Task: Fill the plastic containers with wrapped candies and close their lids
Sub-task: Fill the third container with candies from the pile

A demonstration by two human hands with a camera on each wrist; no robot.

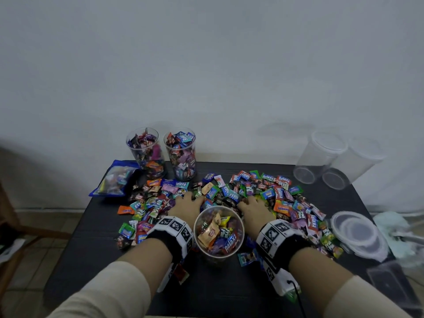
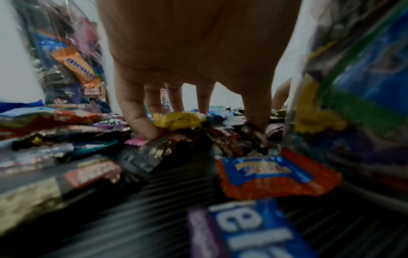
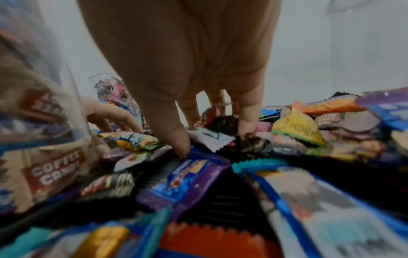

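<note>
Nearest the person, a clear cup (image 1: 218, 232) stands upright on the dark table (image 1: 96, 244) between the two wrists, lid off, filled with wrapped candies nearly to the rim. Both forearms wear cream sleeves (image 1: 110, 288) and black wristbands with square coded tags (image 1: 171, 228).

Left hand (image 1: 187, 204) is just left of the cup's far edge, palm down on the candy pile (image 1: 270, 193). In the left wrist view the fingers (image 2: 137, 111) are spread and bent down, tips dug into wrappers; thumb (image 2: 257, 108) and little finger press either side of a dark brown clump. Looks like a loose claw over the candies, nothing lifted.

Right hand (image 1: 253, 208) is just right of the cup, also palm down on the pile. Right wrist view: thumb (image 3: 176, 139) tip pokes down beside a blue-purple wrapper (image 3: 187, 178), other fingers touch dark wrappers further on. Same loose claw, nothing lifted clear.

The pile spreads across the middle of the table, thicker on the right. A stack of clear round lids (image 1: 358, 232) lies at the right edge.

Far left, a blue candy bag (image 1: 114, 177) lies flat. Beside it two filled cups (image 1: 146, 152) stand upright, just beside each other, without lids. Far right corner, two empty cups (image 1: 321, 154) lie tipped on their sides near the white wall (image 1: 206, 65).
</note>
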